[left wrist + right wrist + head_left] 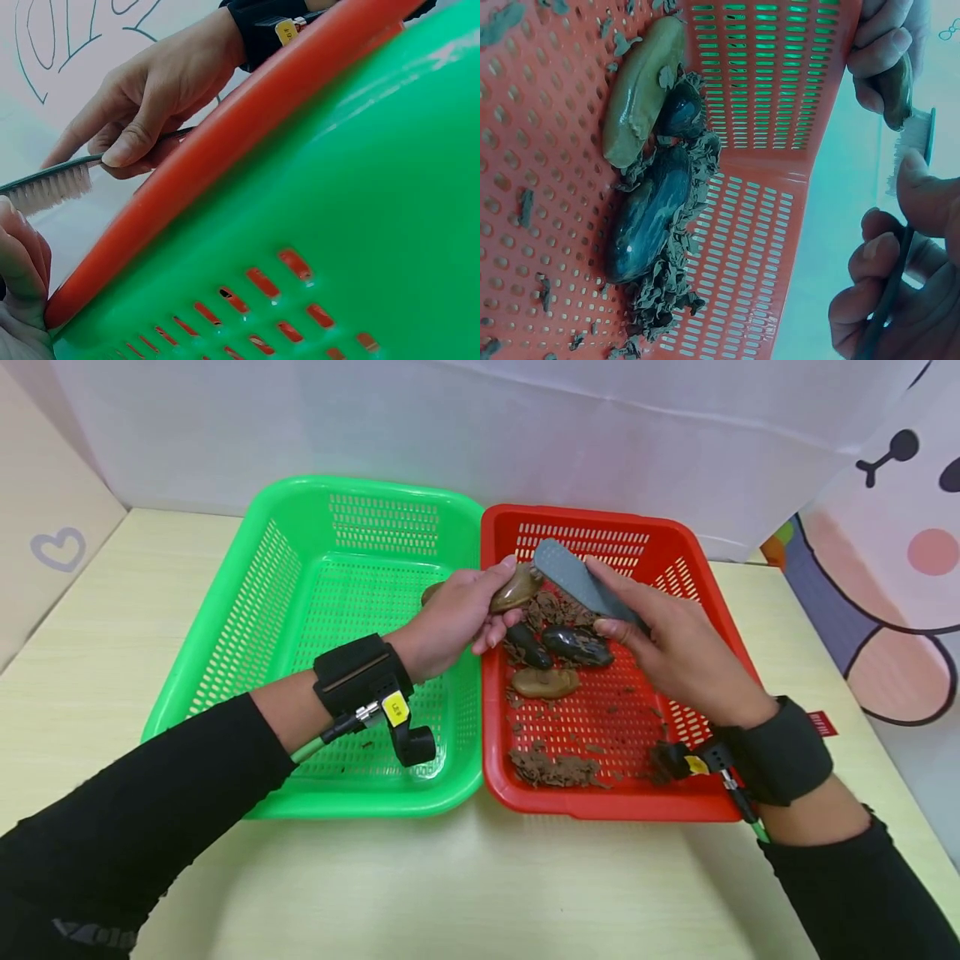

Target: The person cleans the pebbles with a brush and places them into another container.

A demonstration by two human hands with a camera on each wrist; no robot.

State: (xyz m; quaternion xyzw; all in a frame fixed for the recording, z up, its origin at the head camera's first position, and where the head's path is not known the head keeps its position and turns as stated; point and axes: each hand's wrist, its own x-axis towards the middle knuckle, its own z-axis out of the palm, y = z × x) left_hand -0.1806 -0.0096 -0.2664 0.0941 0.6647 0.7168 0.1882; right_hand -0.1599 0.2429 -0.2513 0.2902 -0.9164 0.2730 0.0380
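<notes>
My left hand (457, 614) grips a glossy olive-brown stone (516, 589) over the back left of a red basket (495, 710). In my right hand (667, 635) is a grey-green scrubbing brush (573, 578), its handle held between thumb and fingers. The brush's pale bristles (913, 142) touch or nearly touch the stone's end in the right wrist view. Below lie two dark stones (576, 645) and another olive-brown stone (546, 683), among brown mud flakes (551, 610). Another brown surface (431, 593) shows left of my left hand; whether it is the same stone, I cannot tell.
A larger green basket (197, 660) stands against the red one's left side. More crumbly mud (558, 770) lies at the red basket's front. Behind both hangs a white sheet (360, 427), and a printed panel (900, 527) stands at the right.
</notes>
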